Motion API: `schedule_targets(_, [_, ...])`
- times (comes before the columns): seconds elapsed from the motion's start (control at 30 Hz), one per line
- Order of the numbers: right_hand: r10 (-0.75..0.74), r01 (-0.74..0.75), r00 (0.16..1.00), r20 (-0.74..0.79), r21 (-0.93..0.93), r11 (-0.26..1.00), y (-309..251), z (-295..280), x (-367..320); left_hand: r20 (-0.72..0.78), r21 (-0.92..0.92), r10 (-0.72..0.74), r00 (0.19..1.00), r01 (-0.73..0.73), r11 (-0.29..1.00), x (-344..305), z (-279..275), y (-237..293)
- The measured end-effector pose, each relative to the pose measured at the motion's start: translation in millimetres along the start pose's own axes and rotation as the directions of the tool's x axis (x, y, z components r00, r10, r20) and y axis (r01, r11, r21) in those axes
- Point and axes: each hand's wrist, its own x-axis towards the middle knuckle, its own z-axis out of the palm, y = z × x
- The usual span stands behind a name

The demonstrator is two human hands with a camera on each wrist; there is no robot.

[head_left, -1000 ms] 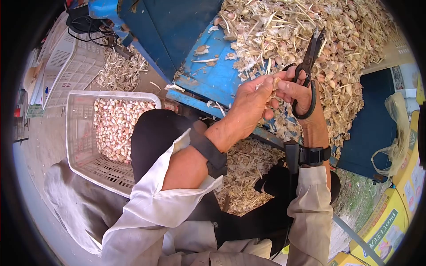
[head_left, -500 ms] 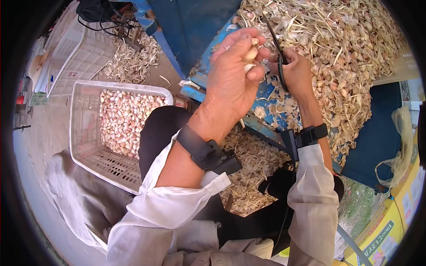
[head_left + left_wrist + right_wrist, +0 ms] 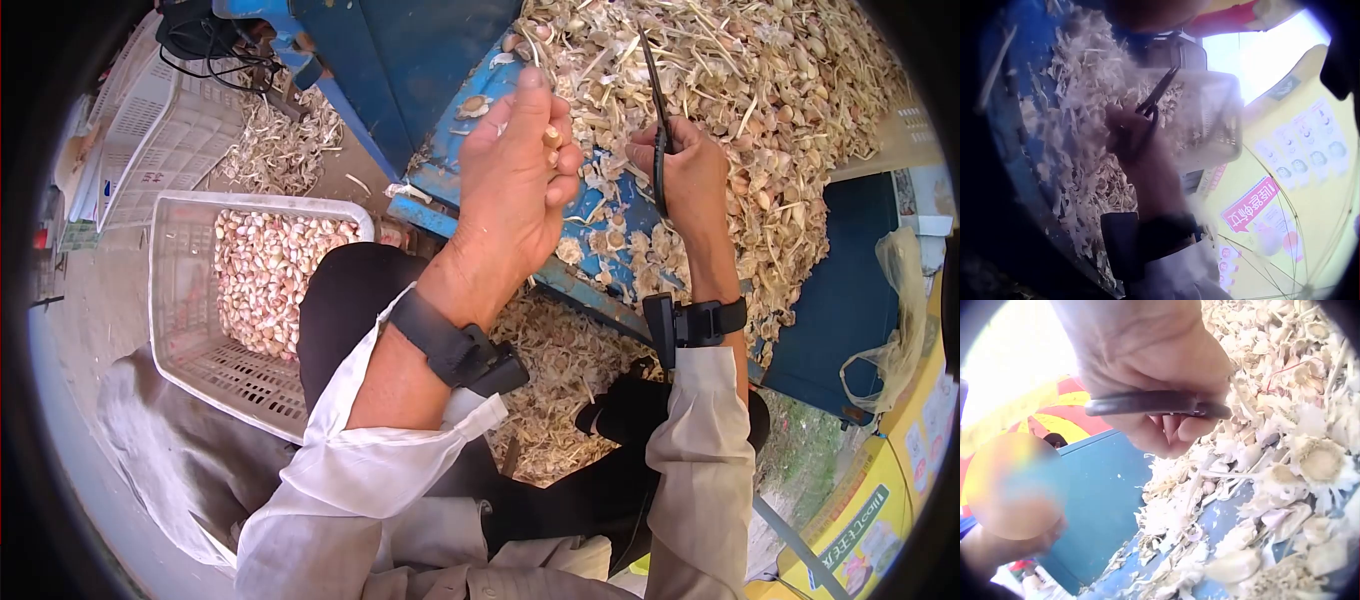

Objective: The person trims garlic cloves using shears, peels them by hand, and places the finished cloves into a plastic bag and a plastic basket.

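Note:
In the head view my left hand point(image 3: 510, 185) is turned partly palm up, its fingers curled round a few garlic cloves point(image 3: 552, 142) and its thumb straight. Most of what lies in that palm is hidden by the hand itself. To its right, my right hand point(image 3: 692, 175) grips black-handled scissors point(image 3: 655, 100), blades directed away from me. A dark handle loop point(image 3: 1147, 403) crosses under that hand in the right wrist view. Both hands are over the near edge of a large heap of garlic cloves, skins and stalks point(image 3: 770, 130) on a blue surface point(image 3: 440, 180).
A white plastic crate point(image 3: 165, 290) with loose cloves point(image 3: 265, 280) stands at left, beside my knee. More skins point(image 3: 550, 385) lie below, between my legs. A blue panel point(image 3: 400, 70) rises behind my left hand. A clear plastic bag point(image 3: 895, 320) hangs at right.
The hands were together around a clove a second ago and have since parted. My left hand has moved left and rolled palm up, and its thumb has lifted. The scissors have turned edge-on.

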Motion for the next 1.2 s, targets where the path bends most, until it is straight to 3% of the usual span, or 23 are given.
schedule_targets(0.03, [-0.086, 0.081, 0.996, -0.031, -0.138, 0.987, 1, 14, 3, -0.007, 0.024, 0.000, 1.000, 0.000, 1.000, 0, 0, 1])
schedule_targets(0.07, [-0.054, 0.059, 0.998, 0.029, -0.204, 0.977, 2, 21, -2, -0.012, 0.048, -0.003, 1.000, 0.003, 0.999, -1, -1, 2])
schedule_targets(0.13, [-0.146, 0.155, 0.988, 0.055, -0.218, 0.964, 0, 26, -21, -0.023, 0.033, 0.020, 1.000, -0.019, 0.999, 1, -2, 3])
schedule_targets(0.23, [-0.087, 0.111, 0.952, 0.294, -0.065, 0.992, 4, 14, -48, -0.066, -0.012, 0.075, 0.995, -0.076, 0.997, 0, 4, 8])
schedule_targets(0.37, [0.065, -0.100, 0.964, 0.256, 0.127, 0.987, -14, -6, -28, 0.012, -0.162, 0.186, 0.982, -0.182, 0.970, 0, 3, 21])
schedule_targets(0.47, [-0.328, 0.318, 0.944, 0.043, 0.163, 0.934, 4, 29, 20, 0.058, -0.163, 0.233, 0.971, -0.221, 0.962, 5, -7, 32])
schedule_targets(0.53, [-0.214, 0.220, 0.953, 0.214, -0.007, 0.975, -12, 37, 23, 0.052, -0.151, 0.223, 0.973, -0.213, 0.965, 6, -9, 36])
schedule_targets(0.57, [-0.340, 0.355, 0.923, 0.181, -0.055, 0.933, -6, 45, 18, 0.043, -0.140, 0.218, 0.975, -0.210, 0.968, 6, -9, 36])
schedule_targets(0.67, [-0.461, 0.468, 0.852, 0.249, 0.034, 0.883, -2, 39, -16, 0.055, -0.129, 0.213, 0.975, -0.205, 0.970, 4, -7, 38])
schedule_targets(0.7, [-0.325, 0.362, 0.856, 0.402, -0.018, 0.932, -11, 22, -27, 0.071, -0.127, 0.209, 0.975, -0.199, 0.972, 3, -6, 37])
schedule_targets(0.8, [-0.400, 0.402, 0.850, 0.342, 0.071, 0.913, 2, -4, -47, 0.098, -0.107, 0.193, 0.976, -0.182, 0.977, 0, -3, 36])
schedule_targets(0.87, [-0.129, 0.104, 0.984, 0.121, 0.193, 0.976, 12, -12, -43, 0.124, -0.114, 0.188, 0.974, -0.174, 0.978, -2, -1, 37])
schedule_targets(0.9, [0.032, -0.037, 0.999, 0.023, 0.278, 0.960, 18, -16, -38, 0.137, -0.116, 0.184, 0.973, -0.169, 0.979, -3, 0, 36])
schedule_targets(0.93, [0.094, -0.097, 0.995, 0.024, 0.215, 0.972, 25, -25, -25, 0.145, -0.117, 0.180, 0.973, -0.164, 0.980, -4, 1, 35])
schedule_targets(1.0, [0.079, -0.082, 0.997, 0.021, 0.249, 0.965, 33, -19, -2, 0.153, -0.118, 0.175, 0.973, -0.158, 0.980, -3, -1, 33])
schedule_targets(1.1, [-0.168, 0.174, 0.985, 0.047, -0.235, 0.956, 29, 5, 22, 0.143, -0.047, 0.165, 0.976, -0.160, 0.986, -1, 0, 28])
schedule_targets(1.2, [-0.164, 0.181, 0.983, 0.079, -0.500, 0.847, 16, 19, 19, 0.105, 0.005, 0.118, 0.987, -0.119, 0.993, 0, -2, 23])
